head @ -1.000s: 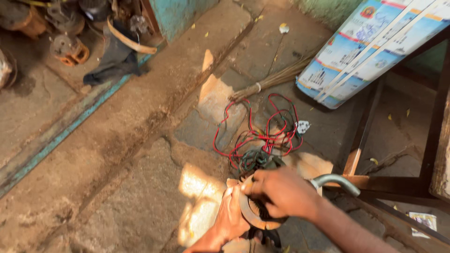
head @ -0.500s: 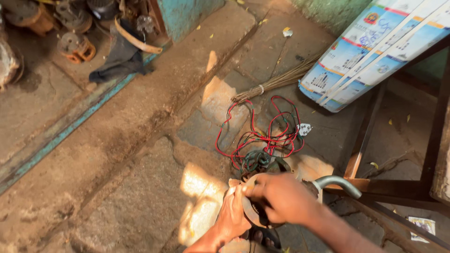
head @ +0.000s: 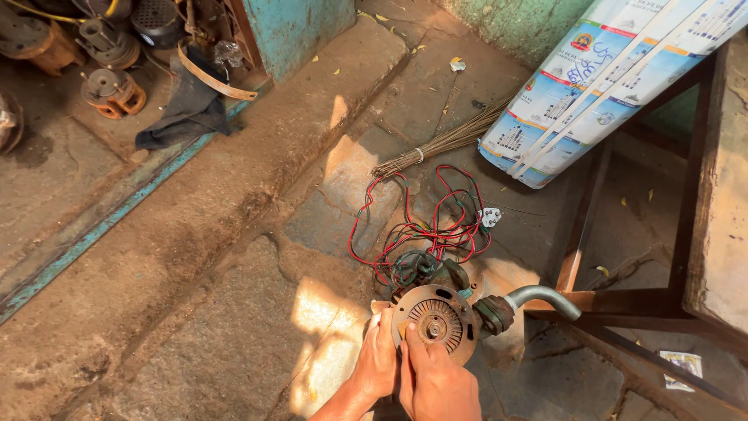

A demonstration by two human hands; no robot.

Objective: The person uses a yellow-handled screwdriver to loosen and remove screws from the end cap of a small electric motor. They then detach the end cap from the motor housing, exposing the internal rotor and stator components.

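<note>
Head camera looks straight down at a stone floor point(head: 234, 327), where a small motor pump point(head: 436, 316) sits low in the frame, just ahead of both hands. Its round ribbed end face point(head: 434, 325), with a hub at the centre, turns up toward the camera, so the motor's long axis runs roughly up and down, tipped a little away from the person.

From the pump's right side a grey bent pipe point(head: 545, 297) runs out toward the dark frame of the wooden surface point(head: 721, 203), pointing right and slightly away. A tangle of red and green wires point(head: 425, 226) spreads on the floor beyond the motor, ending near a small white plug point(head: 491, 216).

Left hand point(head: 378, 366) lies against the left rim of the end face, fingers point(head: 383, 327) extended and pressed to the edge rather than curled around it. Right hand point(head: 436, 386) rests on the near lower rim, its fingers point(head: 413, 351) reaching up onto the face toward the hub. Neither hand is closed around anything; both steady the housing. The two are about equally near, the right slightly closer to the hub.

Farther off lie a bundle of broom sticks point(head: 444, 144), printed cartons point(head: 608, 86) leaning on a green wall, and old motor parts point(head: 109, 86) with a dark cloth point(head: 183, 113) at upper left.
</note>
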